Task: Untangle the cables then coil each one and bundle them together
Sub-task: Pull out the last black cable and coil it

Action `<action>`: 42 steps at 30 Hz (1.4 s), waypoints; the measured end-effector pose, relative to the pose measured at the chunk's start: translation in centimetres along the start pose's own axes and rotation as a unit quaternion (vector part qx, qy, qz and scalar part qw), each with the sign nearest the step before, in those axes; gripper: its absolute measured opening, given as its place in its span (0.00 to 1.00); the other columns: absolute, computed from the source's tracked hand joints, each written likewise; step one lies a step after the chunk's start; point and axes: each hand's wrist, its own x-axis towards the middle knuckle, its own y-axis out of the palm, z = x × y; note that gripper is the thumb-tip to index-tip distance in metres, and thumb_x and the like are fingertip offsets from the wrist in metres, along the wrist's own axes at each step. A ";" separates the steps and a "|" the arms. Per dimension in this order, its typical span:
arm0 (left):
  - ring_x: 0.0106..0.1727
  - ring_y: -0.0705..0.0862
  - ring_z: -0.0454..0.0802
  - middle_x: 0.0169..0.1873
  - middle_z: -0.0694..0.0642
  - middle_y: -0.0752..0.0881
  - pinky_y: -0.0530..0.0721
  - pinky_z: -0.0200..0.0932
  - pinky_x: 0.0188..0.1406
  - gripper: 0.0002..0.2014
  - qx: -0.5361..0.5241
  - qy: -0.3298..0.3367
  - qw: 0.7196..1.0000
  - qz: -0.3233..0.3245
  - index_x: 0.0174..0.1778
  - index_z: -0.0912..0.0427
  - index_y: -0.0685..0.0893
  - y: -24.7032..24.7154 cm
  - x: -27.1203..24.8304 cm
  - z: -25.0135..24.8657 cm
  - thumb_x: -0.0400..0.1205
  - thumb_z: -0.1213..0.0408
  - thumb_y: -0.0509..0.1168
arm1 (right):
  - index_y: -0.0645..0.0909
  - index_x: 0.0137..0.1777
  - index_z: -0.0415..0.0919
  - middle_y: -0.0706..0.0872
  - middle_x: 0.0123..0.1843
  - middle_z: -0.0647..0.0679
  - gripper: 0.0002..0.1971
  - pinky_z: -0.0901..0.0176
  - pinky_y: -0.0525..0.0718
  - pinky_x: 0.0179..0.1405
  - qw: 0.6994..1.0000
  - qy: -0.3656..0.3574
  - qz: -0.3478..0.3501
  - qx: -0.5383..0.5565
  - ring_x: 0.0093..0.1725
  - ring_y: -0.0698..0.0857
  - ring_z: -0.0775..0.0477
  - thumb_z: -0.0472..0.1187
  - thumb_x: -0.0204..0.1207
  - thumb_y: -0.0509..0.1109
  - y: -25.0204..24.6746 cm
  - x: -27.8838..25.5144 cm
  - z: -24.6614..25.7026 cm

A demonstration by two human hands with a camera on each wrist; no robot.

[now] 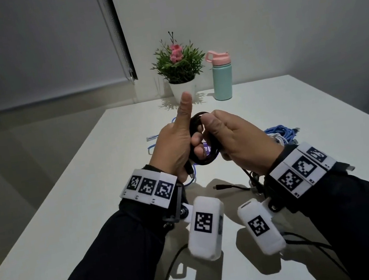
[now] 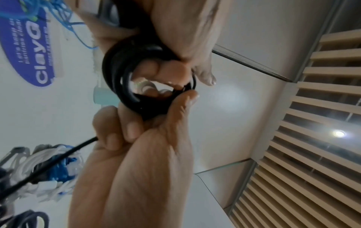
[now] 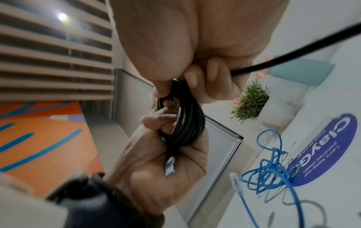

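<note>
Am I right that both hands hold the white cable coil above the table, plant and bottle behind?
Not white: the head view shows the left hand and right hand holding a black cable coil. The rest stands: green potted plant, mint bottle.

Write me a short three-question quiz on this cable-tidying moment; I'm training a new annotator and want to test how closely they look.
1. True or false: the black cable coil is lying on the table.
2. Which hand has its thumb sticking straight up? A) left hand B) right hand C) neither
3. Fill in: the loose cable on the table left of the hands, beside the purple sticker, is ____ in colour.

Key
1. False: both hands hold it above the table.
2. A
3. Blue: the blue cable lies in a loose tangle.
</note>
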 end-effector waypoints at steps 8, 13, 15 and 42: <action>0.28 0.78 0.44 0.25 0.43 0.78 0.83 0.50 0.45 0.18 0.068 0.042 0.995 0.065 0.39 0.55 0.83 1.2 -0.5 0.5 0.80 0.43 0.70 | 0.74 0.44 0.41 0.77 0.34 0.54 0.22 0.59 0.70 0.32 0.980 -0.012 -0.124 -0.154 0.33 0.75 0.55 0.58 0.86 0.51 -1.2 0.3 -1.2; 0.39 0.83 0.49 0.30 0.47 0.84 0.75 0.54 0.56 0.08 -0.053 -0.029 0.991 0.123 0.46 0.57 0.83 0.5 -1.0 -0.2 0.87 0.57 0.66 | 0.74 0.41 0.42 0.77 0.33 0.54 0.22 0.57 0.72 0.33 0.983 -0.009 -0.154 -0.099 0.31 0.74 0.55 0.59 0.86 0.53 -1.5 0.4 -0.7; 0.30 0.79 0.44 0.27 0.46 0.77 0.75 0.48 0.50 0.09 -0.122 -0.041 0.983 0.133 0.47 0.55 0.83 0.4 -1.1 -0.6 0.88 0.56 0.64 | 0.74 0.42 0.40 0.78 0.32 0.53 0.24 0.58 0.72 0.33 0.983 -0.024 -0.149 -0.100 0.30 0.74 0.56 0.60 0.84 0.52 -1.5 0.4 -0.3; 0.21 0.69 0.38 0.18 0.40 0.72 0.67 0.35 0.25 0.20 0.224 0.242 0.944 0.022 0.34 0.44 0.82 -0.5 -1.3 -2.2 0.89 0.43 0.57 | 0.87 0.51 0.31 0.85 0.34 0.46 0.10 0.62 0.65 0.25 0.984 0.085 0.056 0.148 0.26 0.68 0.49 0.39 0.79 0.72 -3.6 0.1 1.2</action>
